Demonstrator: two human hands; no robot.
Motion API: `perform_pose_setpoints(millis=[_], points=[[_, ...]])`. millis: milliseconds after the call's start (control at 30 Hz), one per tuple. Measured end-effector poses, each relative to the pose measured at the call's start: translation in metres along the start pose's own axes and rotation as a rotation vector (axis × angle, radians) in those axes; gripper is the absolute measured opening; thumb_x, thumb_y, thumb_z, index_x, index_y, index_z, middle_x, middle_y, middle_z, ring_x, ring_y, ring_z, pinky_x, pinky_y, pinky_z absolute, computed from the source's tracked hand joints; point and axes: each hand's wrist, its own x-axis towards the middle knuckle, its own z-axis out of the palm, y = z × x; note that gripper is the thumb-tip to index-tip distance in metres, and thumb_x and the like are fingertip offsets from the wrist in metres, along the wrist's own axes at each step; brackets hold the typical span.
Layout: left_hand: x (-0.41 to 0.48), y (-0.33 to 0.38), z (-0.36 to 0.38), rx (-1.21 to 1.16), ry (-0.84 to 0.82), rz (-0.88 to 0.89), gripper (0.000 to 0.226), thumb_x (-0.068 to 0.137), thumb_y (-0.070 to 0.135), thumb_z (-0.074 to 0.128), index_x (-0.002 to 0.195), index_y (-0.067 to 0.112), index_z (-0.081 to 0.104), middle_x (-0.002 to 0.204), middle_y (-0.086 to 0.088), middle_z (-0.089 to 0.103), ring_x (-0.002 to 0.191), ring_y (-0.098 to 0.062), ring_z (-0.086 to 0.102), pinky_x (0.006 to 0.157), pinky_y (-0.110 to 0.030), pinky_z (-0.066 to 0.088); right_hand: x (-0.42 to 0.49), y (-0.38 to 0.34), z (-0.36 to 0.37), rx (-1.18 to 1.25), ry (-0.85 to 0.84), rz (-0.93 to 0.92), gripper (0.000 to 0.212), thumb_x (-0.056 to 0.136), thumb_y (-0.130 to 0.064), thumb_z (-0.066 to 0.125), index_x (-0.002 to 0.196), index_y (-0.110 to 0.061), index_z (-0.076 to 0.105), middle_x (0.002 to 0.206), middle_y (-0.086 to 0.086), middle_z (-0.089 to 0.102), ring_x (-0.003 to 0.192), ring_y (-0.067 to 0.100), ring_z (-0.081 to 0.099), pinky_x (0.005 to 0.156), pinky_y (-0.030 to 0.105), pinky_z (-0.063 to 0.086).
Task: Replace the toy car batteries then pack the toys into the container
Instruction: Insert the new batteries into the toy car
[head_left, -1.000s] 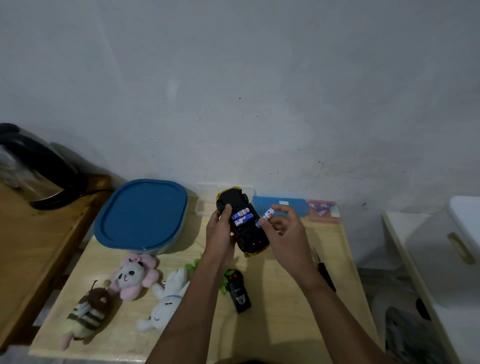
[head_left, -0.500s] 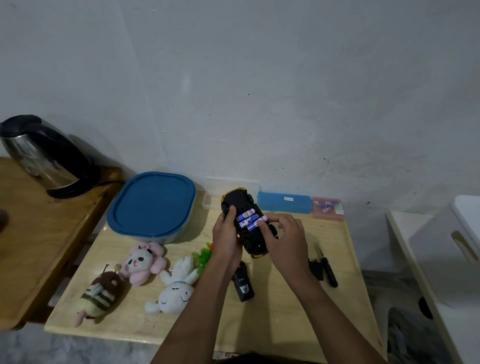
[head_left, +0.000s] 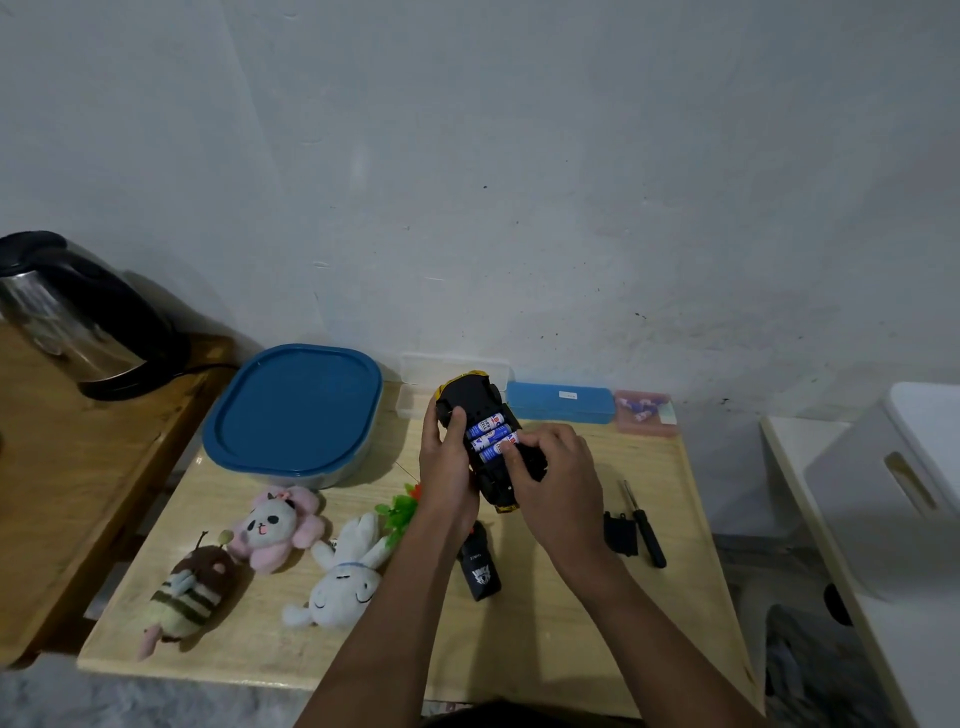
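left hand: wrapped round the upturned black-and-yellow plastic toy car
right hand: fingertips curled, pressing the blue-and-white cylindrical batteries in its bay

Both hands forward, fingers curled.

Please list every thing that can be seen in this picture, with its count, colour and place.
toy car: 1, black and yellow, upside down, held above the table
batteries: 3 visible, blue and white, in the car's open compartment
container: 1, blue lid on, table's back left
plush toys: 3, pink, brown striped, white, table's front left
remote control: 1, black, below the car
screwdriver: 1, black, table's right
battery cover: 1, black, beside the screwdriver
blue case: 1, at the wall
kettle: 1, steel and black, side table
left hand: holds the car
right hand: fingers on the batteries
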Motion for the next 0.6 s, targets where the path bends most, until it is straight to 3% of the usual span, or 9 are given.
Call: perform_pose_setpoints(millis=[233, 467, 600], points=[[0.005, -0.002, -0.003, 0.087, 0.015, 0.029, 0.036, 0.102, 0.026, 0.052, 0.137, 0.035, 0.05, 0.121, -0.019, 0.066, 0.094, -0.031, 0.069, 0.084, -0.055, 0.057, -0.003, -0.005, 0.0, -0.159, -0.024, -0.098, 0.024, 0.093, -0.04, 0.057, 0.103, -0.019, 0.066, 0.108, -0.005, 0.056, 0.094, 0.013, 0.051, 0.068, 0.025, 0.046], [0.005, -0.001, -0.001, 0.132, 0.012, 0.04, 0.039, 0.101, 0.023, 0.054, 0.136, 0.038, 0.052, 0.125, -0.012, 0.065, 0.107, -0.035, 0.068, 0.086, -0.051, 0.058, 0.001, 0.001, -0.003, -0.231, -0.122, -0.119, 0.028, 0.096, -0.042, 0.051, 0.105, -0.021, 0.067, 0.107, -0.006, 0.053, 0.097, 0.013, 0.051, 0.065, 0.025, 0.047], [0.004, 0.002, -0.003, 0.115, -0.026, 0.006, 0.042, 0.101, 0.024, 0.053, 0.14, 0.039, 0.049, 0.121, -0.014, 0.068, 0.096, -0.03, 0.071, 0.077, -0.045, 0.06, 0.005, 0.006, -0.01, -0.086, -0.19, -0.099, 0.028, 0.096, -0.04, 0.053, 0.108, -0.02, 0.069, 0.107, -0.008, 0.051, 0.096, 0.008, 0.052, 0.068, 0.02, 0.046]])
